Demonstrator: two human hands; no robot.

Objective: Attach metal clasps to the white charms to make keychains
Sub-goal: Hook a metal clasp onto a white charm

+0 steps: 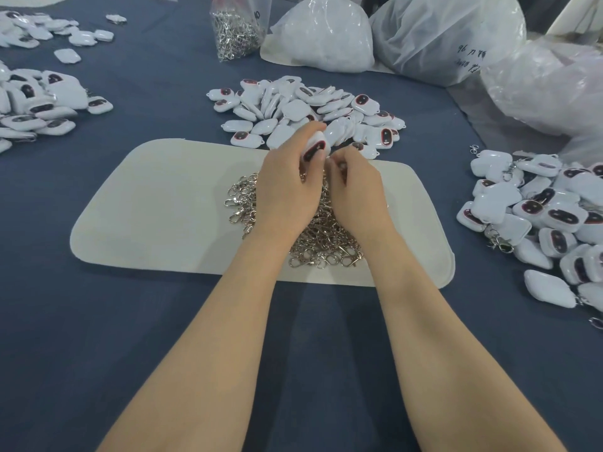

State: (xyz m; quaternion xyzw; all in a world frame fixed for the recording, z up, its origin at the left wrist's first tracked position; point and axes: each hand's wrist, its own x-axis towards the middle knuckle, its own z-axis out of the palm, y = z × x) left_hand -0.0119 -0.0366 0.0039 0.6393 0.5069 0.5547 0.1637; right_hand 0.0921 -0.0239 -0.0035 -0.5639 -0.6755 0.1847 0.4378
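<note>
L hand [287, 187]: grips charm [314, 148] above clasps [323, 239].
R hand [357, 190]: fingertips bunched beside charm; can't tell what it pinches.
Clasps: heaped on mat [156, 210].

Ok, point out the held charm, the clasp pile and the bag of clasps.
held charm [314, 148]: head view, dark-oval face.
clasp pile [323, 243]: head view, near part of heap.
bag of clasps [235, 34]: head view, clasp-filled lower part.
</note>
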